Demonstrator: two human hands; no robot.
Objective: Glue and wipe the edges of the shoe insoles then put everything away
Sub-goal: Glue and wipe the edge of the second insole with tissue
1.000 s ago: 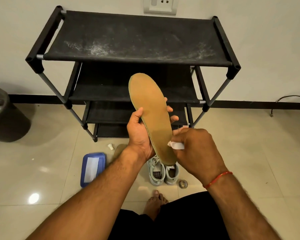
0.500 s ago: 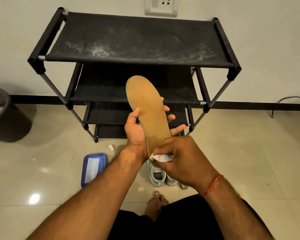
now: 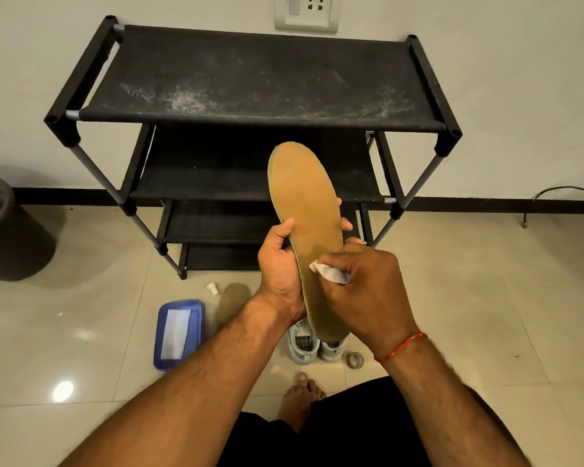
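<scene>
A tan insole (image 3: 305, 203) stands nearly upright in front of me, toe end up. My left hand (image 3: 279, 271) grips it at mid-length, thumb on the near edge and fingertips showing past the far edge. My right hand (image 3: 358, 284) pinches a small white wipe (image 3: 329, 273) and presses it against the insole's lower face near the left edge. A second tan insole (image 3: 231, 299) lies on the floor below. Beside it sit a small white cap (image 3: 212, 287) and a pair of pale sneakers (image 3: 312, 345), partly hidden by my hands.
A black four-tier shoe rack (image 3: 260, 82) stands against the wall straight ahead. A blue tray (image 3: 179, 332) with white paper lies on the tile floor at left. A small round tin (image 3: 354, 359) sits right of the sneakers. A dark bin (image 3: 7, 227) is far left. My bare foot (image 3: 300, 396) is below.
My right hand with the wipe slid from the insole's right edge across to its left side, then a little upward. The insole tilted slightly as my left hand shifted it.
</scene>
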